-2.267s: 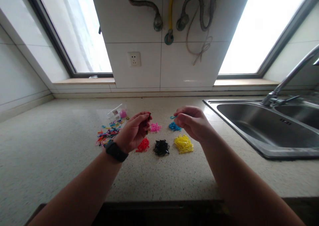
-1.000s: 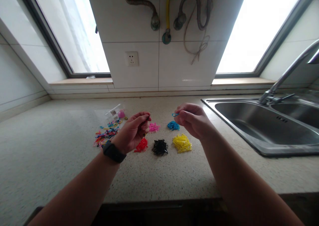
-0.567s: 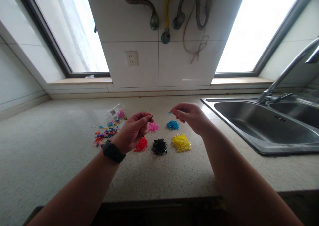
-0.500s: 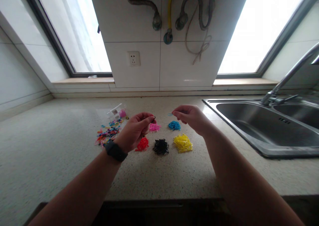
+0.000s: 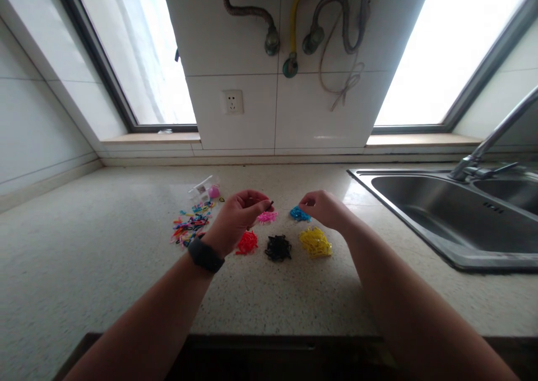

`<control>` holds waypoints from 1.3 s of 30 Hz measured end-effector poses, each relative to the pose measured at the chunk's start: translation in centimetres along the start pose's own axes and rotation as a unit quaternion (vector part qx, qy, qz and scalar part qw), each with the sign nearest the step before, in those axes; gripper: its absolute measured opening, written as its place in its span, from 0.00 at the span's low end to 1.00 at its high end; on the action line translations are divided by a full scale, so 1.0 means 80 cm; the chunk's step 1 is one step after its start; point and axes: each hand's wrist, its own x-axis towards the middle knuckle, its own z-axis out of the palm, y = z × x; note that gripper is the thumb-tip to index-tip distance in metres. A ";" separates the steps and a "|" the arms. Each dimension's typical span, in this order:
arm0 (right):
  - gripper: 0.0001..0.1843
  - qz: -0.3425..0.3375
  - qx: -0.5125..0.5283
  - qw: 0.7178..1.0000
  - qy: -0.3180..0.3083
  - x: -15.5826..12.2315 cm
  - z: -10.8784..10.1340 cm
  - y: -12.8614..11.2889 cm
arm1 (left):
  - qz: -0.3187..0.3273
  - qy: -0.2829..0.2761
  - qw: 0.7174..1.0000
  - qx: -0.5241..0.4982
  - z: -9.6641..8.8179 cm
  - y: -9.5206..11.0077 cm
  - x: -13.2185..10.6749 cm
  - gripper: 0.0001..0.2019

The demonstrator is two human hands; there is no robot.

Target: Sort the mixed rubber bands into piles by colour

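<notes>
My left hand (image 5: pixel 246 213) pinches a small black rubber band (image 5: pixel 271 204) between thumb and forefinger, held above the pink rubber bands (image 5: pixel 267 217). At the blue rubber band pile (image 5: pixel 299 214), my right hand (image 5: pixel 321 208) has its fingertips pressed together over the pile's right edge. Whatever those fingertips hold is hidden against the blue. Nearer to me lie a red pile (image 5: pixel 247 242), a black pile (image 5: pixel 278 248) and a yellow pile (image 5: pixel 315 242) of rubber bands. Left of my left wrist, mixed-colour rubber bands (image 5: pixel 191 227) are scattered, partly behind the hand.
A clear plastic bag or container (image 5: pixel 200 187) with a pink ball-like piece (image 5: pixel 214 191) lies behind the mixed bands. On the right, a steel sink (image 5: pixel 420 213) with a faucet (image 5: pixel 466 165) is set into the speckled counter (image 5: pixel 105 246). Tiled wall and windows stand behind.
My right hand has come down to the blue pile, and the blue rubber band seen in its fingertips no longer stands out. My left hand still holds the black one. The view has shifted slightly.
</notes>
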 end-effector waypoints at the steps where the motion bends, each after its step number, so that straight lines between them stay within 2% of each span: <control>1: 0.10 0.001 -0.011 1.000 -0.001 0.000 0.000 -0.001 | 0.000 -0.003 1.000 -0.006 0.000 0.000 0.000 0.11; 12: 0.09 -0.007 -0.022 1.000 0.010 -0.003 -0.003 -0.007 | -0.009 -0.011 0.999 -0.047 0.003 0.001 -0.002 0.10; 14: 0.09 -0.017 0.012 1.000 0.020 -0.003 -0.002 -0.011 | -0.011 -0.013 0.999 -0.051 0.003 0.000 -0.001 0.10; 17: 0.12 -0.032 0.131 0.991 0.022 -0.005 -0.003 -0.024 | -0.015 -0.017 0.998 -0.056 0.002 -0.001 -0.001 0.10; 21: 0.15 -0.045 0.293 0.955 0.007 -0.012 -0.010 -0.050 | -0.017 -0.026 0.998 -0.057 0.002 -0.001 -0.001 0.10; 25: 0.14 -0.071 0.381 0.922 -0.005 -0.022 -0.019 -0.071 | -0.019 -0.030 0.998 -0.049 0.002 -0.001 -0.001 0.10; 28: 0.14 -0.090 0.415 0.905 -0.031 -0.028 -0.021 -0.078 | -0.020 -0.026 0.999 -0.039 0.003 -0.001 -0.001 0.10; 32: 0.14 -0.103 0.418 0.901 -0.053 -0.033 -0.020 -0.082 | -0.028 -0.033 0.999 -0.029 0.004 -0.002 -0.002 0.11; 36: 0.13 -0.108 0.408 0.906 -0.033 -0.033 -0.019 -0.084 | -0.034 -0.058 0.998 -0.013 0.003 -0.002 -0.003 0.12; 39: 0.12 -0.108 0.406 0.907 -0.008 -0.033 -0.022 -0.084 | -0.021 -0.089 0.994 0.064 0.000 -0.002 -0.003 0.11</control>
